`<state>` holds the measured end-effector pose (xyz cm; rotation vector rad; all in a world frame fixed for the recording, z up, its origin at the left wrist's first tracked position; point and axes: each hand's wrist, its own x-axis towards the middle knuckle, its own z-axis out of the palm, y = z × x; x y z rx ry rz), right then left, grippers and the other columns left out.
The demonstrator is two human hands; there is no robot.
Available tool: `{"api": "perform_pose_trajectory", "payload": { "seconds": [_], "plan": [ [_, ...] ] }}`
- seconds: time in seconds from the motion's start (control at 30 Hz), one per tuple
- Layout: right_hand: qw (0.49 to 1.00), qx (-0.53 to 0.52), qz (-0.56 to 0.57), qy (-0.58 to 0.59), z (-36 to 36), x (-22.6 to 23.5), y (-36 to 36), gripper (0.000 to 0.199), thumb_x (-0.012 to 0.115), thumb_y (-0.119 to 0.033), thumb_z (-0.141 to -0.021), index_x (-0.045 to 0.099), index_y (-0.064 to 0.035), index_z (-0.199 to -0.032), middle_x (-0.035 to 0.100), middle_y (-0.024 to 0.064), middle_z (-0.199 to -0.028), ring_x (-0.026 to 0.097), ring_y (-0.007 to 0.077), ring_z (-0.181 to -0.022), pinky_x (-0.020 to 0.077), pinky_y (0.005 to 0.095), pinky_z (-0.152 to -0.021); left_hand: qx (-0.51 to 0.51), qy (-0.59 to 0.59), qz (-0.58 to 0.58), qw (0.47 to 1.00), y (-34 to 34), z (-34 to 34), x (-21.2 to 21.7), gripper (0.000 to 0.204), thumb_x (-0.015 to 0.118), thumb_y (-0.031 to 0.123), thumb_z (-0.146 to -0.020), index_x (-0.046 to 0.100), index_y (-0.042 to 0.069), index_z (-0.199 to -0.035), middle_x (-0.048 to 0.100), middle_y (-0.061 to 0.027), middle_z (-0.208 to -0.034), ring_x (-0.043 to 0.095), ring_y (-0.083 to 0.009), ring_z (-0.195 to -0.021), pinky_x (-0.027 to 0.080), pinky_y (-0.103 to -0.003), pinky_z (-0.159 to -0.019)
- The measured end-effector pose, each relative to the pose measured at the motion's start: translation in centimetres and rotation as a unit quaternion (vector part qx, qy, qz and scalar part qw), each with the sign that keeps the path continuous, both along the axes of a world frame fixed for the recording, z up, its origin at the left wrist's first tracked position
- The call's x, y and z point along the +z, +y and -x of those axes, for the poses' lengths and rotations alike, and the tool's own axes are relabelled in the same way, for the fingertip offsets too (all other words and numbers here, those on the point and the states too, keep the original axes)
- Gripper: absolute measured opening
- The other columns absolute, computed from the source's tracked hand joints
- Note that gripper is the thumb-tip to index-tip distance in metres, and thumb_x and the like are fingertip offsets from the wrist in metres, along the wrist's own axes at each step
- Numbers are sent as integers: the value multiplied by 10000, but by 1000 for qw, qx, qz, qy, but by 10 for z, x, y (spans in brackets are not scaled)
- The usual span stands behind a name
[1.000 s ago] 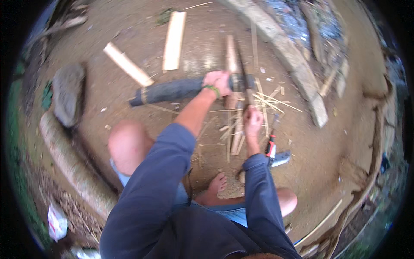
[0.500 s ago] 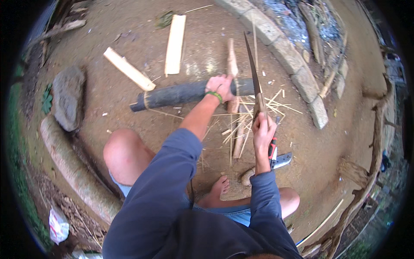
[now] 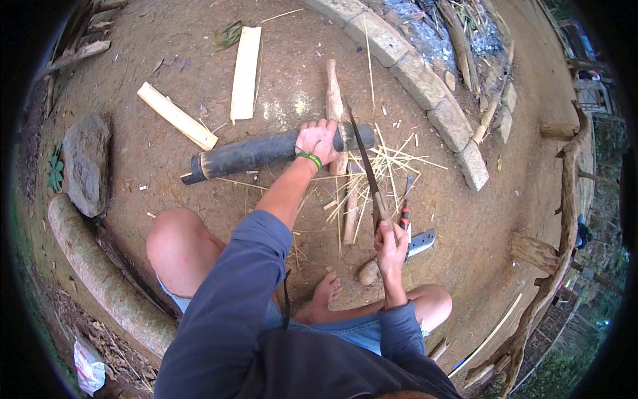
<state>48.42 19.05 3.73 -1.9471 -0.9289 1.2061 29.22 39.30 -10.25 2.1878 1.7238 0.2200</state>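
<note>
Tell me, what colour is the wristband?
Green; the wristband on the left hand shows best in the head view.

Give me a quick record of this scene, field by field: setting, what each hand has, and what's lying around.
Setting: bare dirt ground, person sitting, seen from above
Left hand: grips the dark bamboo tube lying on the ground
Right hand: holds the long knife, blade pointing away over the tube's end
Under the knife: thin bamboo splints scattered about
Nearby: split slats, second knife, stone border, rock, log
</note>
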Motion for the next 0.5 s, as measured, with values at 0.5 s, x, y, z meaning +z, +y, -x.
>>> {"api": "perform_pose_trajectory", "payload": {
  "seconds": [0.5],
  "plan": [
    [983,18,-144,-115,-7,-121,63,366,600,-310,-1002,700,22,-886,577,116,-661,527,240,-667,422,403,-704,-6,-70,-22,997,6,-27,14,781,888,444,-572,633,123,-1237,676,-124,-1053,667,-325,-985,501,-445,-930]
  ]
}}
